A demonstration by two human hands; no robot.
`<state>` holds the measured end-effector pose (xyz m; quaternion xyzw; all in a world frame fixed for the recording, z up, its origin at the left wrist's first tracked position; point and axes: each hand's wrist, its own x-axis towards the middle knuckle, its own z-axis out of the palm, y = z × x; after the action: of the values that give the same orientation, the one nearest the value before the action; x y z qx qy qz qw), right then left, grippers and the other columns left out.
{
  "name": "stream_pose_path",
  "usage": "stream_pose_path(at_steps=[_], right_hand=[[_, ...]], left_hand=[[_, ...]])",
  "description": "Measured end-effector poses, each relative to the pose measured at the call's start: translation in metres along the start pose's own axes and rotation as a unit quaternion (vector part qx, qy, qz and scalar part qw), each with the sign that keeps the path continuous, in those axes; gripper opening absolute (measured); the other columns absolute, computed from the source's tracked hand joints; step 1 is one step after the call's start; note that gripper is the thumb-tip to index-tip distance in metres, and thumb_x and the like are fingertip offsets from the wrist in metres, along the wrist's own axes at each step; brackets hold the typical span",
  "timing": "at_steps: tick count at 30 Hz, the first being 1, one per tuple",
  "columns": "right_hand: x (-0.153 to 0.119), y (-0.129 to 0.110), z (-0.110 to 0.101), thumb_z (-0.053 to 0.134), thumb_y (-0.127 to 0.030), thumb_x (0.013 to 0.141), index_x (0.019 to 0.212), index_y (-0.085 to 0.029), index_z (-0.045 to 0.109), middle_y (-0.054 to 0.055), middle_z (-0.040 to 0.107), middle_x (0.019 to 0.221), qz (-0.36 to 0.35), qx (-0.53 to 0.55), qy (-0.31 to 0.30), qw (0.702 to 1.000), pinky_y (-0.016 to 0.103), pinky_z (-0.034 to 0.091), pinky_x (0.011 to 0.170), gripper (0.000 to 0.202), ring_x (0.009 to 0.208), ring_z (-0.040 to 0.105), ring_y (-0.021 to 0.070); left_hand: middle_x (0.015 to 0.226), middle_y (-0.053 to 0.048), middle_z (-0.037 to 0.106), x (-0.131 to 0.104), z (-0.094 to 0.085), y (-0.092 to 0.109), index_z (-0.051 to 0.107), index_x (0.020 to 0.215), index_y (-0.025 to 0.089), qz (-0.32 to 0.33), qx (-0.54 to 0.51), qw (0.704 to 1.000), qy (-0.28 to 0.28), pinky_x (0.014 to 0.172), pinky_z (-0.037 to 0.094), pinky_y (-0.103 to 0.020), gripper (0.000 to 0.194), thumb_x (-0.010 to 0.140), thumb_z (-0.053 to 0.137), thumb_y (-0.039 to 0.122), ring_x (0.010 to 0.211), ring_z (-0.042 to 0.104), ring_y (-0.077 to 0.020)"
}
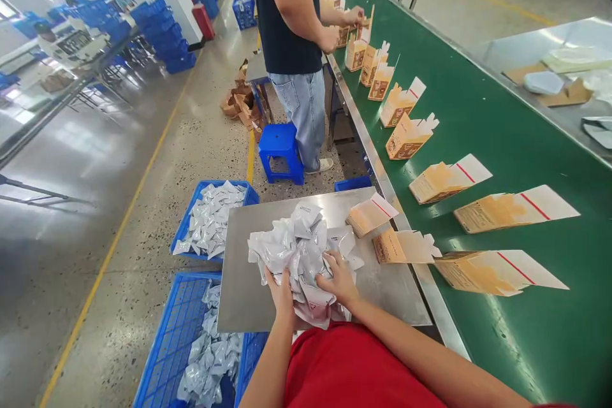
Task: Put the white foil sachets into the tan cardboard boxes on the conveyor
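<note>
A heap of shiny white sachets lies on the metal side table in front of me. My left hand is at the heap's near left edge, its fingers partly under the sachets and closed on them. On the right side of the heap, my right hand curls its fingers around sachets; the fingertips are partly hidden. A pinkish sachet lies between my hands. Two open-topped orange cartons, a farther one and a nearer one, lie at the table's right edge beside the belt.
The green conveyor belt carries a row of open cartons. Blue crates of sachets, one farther and one nearer, stand left of the table. Ahead, a co-worker handles cartons at the belt, beside a blue stool.
</note>
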<state>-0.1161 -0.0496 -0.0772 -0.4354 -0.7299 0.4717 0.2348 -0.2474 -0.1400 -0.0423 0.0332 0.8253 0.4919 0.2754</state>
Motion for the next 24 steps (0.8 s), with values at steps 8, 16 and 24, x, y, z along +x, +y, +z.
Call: stream_pose_path(at_steps=[8,16,24], right_hand=[[-0.007,-0.001,-0.031,0.049,-0.043,0.081,0.128,-0.020,0.044,0.012,0.041,0.130,0.026,-0.035,-0.013,0.999,0.043,0.033,0.105,0.053,0.123,0.039,0.0250],[-0.014,-0.013,-0.049,0.049,-0.025,0.071,0.125,-0.018,0.048,0.012,0.037,0.137,0.109,-0.101,0.061,0.987,0.045,0.044,0.093,0.054,0.115,0.047,0.0277],[-0.060,-0.066,-0.114,0.052,-0.052,0.078,0.110,-0.020,0.062,0.008,0.062,0.109,0.204,0.265,0.061,0.940,0.042,0.039,0.099,0.046,0.108,0.054,0.0257]], left_hand=[[0.149,-0.006,0.031,0.026,-0.043,0.015,0.022,0.142,0.030,-0.076,0.076,0.994,-0.026,0.109,0.032,-0.040,0.076,0.077,0.058,0.047,0.133,0.036,-0.0259],[0.147,-0.007,0.036,0.058,-0.064,0.025,0.039,0.131,0.028,-0.007,0.132,0.991,-0.015,0.113,0.022,-0.046,0.072,0.068,0.070,0.042,0.136,0.030,-0.0277],[0.147,-0.006,0.034,0.062,-0.078,0.051,0.037,0.130,0.035,-0.059,0.241,0.969,-0.008,0.104,0.031,-0.057,0.069,0.069,0.059,0.058,0.131,0.036,-0.0368]])
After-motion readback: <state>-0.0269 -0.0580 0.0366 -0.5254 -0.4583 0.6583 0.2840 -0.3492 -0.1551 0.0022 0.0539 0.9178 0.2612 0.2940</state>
